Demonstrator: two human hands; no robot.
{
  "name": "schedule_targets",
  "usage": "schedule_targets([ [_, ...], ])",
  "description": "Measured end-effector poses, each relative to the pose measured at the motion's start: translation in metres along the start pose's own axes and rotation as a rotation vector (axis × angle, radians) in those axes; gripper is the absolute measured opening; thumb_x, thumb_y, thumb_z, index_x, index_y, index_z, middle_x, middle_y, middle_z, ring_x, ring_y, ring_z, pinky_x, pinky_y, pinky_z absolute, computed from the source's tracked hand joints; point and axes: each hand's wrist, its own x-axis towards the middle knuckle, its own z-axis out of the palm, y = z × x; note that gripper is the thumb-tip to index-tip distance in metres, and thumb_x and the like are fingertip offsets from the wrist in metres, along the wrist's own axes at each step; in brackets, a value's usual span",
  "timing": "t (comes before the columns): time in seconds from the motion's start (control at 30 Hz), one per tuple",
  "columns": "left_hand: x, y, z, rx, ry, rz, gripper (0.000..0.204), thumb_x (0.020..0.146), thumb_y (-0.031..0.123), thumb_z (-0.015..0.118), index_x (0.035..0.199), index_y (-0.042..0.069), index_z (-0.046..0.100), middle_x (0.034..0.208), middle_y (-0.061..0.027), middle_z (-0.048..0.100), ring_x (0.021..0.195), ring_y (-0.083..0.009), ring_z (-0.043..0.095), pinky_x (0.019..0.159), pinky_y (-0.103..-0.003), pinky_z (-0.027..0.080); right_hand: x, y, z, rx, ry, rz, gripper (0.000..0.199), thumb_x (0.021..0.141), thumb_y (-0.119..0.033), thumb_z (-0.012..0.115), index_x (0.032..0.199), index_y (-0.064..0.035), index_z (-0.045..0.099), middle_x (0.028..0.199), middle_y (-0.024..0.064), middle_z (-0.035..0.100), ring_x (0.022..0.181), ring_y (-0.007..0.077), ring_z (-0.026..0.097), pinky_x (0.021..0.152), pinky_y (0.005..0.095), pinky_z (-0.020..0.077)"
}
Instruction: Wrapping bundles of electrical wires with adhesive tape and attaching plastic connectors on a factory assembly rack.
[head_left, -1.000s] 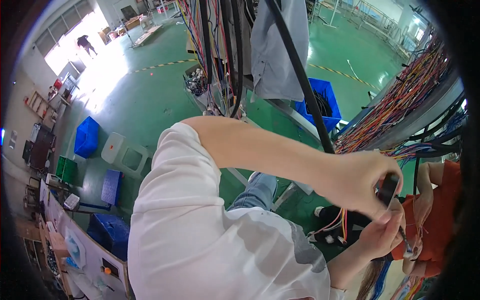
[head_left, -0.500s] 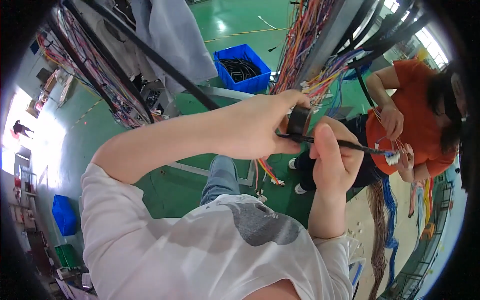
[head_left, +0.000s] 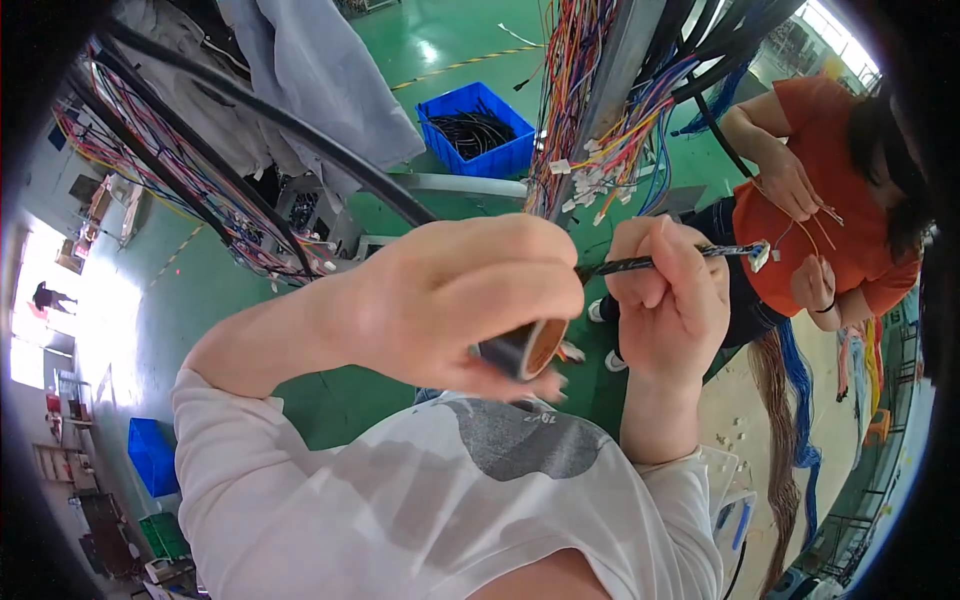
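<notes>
In my left hand (head_left: pixel 455 300) is a roll of black tape (head_left: pixel 508 350), its brown core facing right and its fingers curled round it. My right hand (head_left: pixel 672 295) pinches a thin black-wrapped cable (head_left: pixel 628 266) between thumb and fingers. The cable runs nearly level from beside my left fingers through the right hand. At its right end sits a small pale connector (head_left: pixel 760 256). The tape roll hangs lower than the cable; whether a strip of tape joins them cannot be seen.
Bundles of coloured wires (head_left: pixel 575 100) hang along a metal post ahead. A blue bin (head_left: pixel 508 158) of black cables stands on the green floor. A co-worker in an orange shirt (head_left: pixel 790 240) handles wires at the right, near a pale table (head_left: pixel 735 410). A thick black tube (head_left: pixel 290 120) slants at upper left.
My left hand has swung the tape roll from above the cable to below and left of it. My right hand stays on the cable. The co-worker's hands have moved apart.
</notes>
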Motion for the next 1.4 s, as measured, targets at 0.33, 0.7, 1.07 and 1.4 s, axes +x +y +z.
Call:
schedule_targets([
  [0.33, 0.009, -0.015, 0.010, -0.115, -0.103, -0.688, 0.045, 0.067, 0.003, 0.067, 0.104, 0.005, 0.043, 0.085, -0.0045, 0.048, 0.070, -0.0154, 0.051, 0.057, -0.025, 0.044, -0.003, 0.010, 0.003, -0.238, -0.170, -0.264, 0.026, 0.083, -0.008, 0.050, 0.058, -0.0008, 0.047, 0.054, 0.0009, 0.045, 0.048, 0.0077, 0.038, 0.045, 0.0221, 0.0266],
  [0.7, 0.010, 0.007, -0.018, -0.419, -0.015, -0.373, 0.050, 0.067, 0.019, 0.070, 0.100, -0.004, 0.040, 0.087, -0.0143, 0.045, 0.063, -0.0158, 0.047, 0.054, -0.025, 0.042, 0.006, -0.009, -0.010, 0.346, -0.182, 0.173, 0.035, 0.088, -0.017, 0.037, 0.054, -0.0075, 0.032, 0.054, -0.0005, 0.028, 0.047, 0.0084, 0.023, 0.044, 0.0233, 0.0209],
  [1.07, 0.018, -0.004, 0.001, 0.008, -0.092, -0.653, 0.055, 0.065, -0.003, 0.066, 0.111, 0.007, 0.038, 0.099, -0.0079, 0.042, 0.073, -0.0118, 0.052, 0.059, -0.024, 0.045, -0.002, -0.009, 0.010, -0.177, -0.032, -0.096, 0.039, 0.084, -0.014, 0.038, 0.047, -0.0061, 0.031, 0.049, 0.0038, 0.035, 0.045, 0.0105, 0.029, 0.042, 0.0249, 0.0212],
  [1.4, 0.037, -0.009, -0.017, -0.706, -0.159, -0.960, 0.044, 0.065, -0.001, 0.064, 0.104, 0.000, 0.043, 0.086, -0.0023, 0.050, 0.075, -0.0068, 0.051, 0.060, -0.019, 0.044, 0.007, -0.008, -0.005, 0.196, -0.108, 0.020, 0.033, 0.083, -0.017, 0.044, 0.055, -0.0013, 0.045, 0.049, 0.0027, 0.038, 0.043, 0.0090, 0.032, 0.043, 0.0236, 0.0227],
])
